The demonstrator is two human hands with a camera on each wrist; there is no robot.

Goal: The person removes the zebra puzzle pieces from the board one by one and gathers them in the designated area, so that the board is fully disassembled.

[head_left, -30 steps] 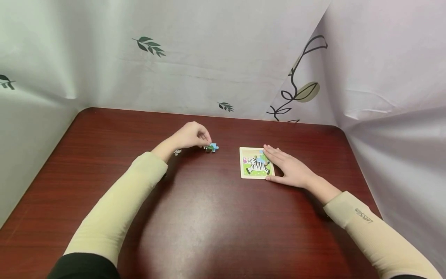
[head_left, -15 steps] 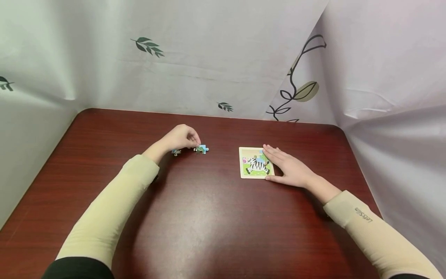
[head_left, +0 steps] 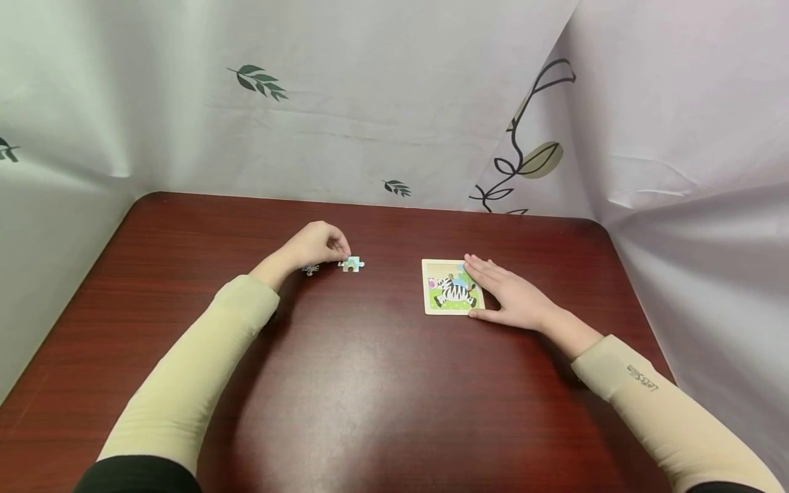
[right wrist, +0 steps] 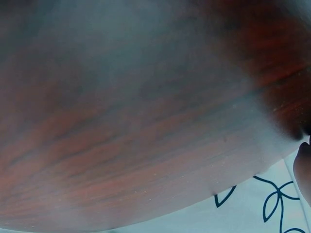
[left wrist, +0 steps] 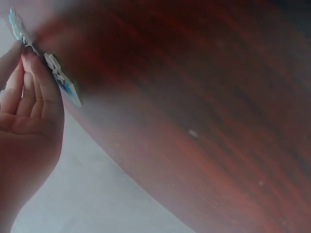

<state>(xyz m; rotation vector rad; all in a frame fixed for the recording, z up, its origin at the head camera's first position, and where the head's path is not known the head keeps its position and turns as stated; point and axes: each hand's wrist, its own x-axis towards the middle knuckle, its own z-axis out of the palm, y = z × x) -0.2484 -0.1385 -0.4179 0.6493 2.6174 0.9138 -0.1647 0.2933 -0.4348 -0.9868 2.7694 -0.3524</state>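
Note:
My left hand (head_left: 318, 244) pinches the upper edge of a small blue and green jigsaw piece (head_left: 351, 264) between thumb and fingertips. In the left wrist view the pinched jigsaw piece (left wrist: 17, 26) shows at the fingertips. Just beyond the hand is a second jigsaw piece (left wrist: 62, 80), partly hidden under the hand in the head view. A square zebra puzzle board (head_left: 454, 293) with a pale frame lies right of centre. My right hand (head_left: 514, 297) rests along its right side with straight fingers, the thumb at the near corner. In the right wrist view only a bit of that hand shows.
Everything lies on a dark red wooden table (head_left: 345, 383) with rounded far corners. Pale cloth (head_left: 333, 123) printed with leaves hangs behind the table and along both sides.
My left hand has moved left, taking the jigsaw piece away from the board, and now barely moves. The piece now looks paler. My right hand and the board stay put.

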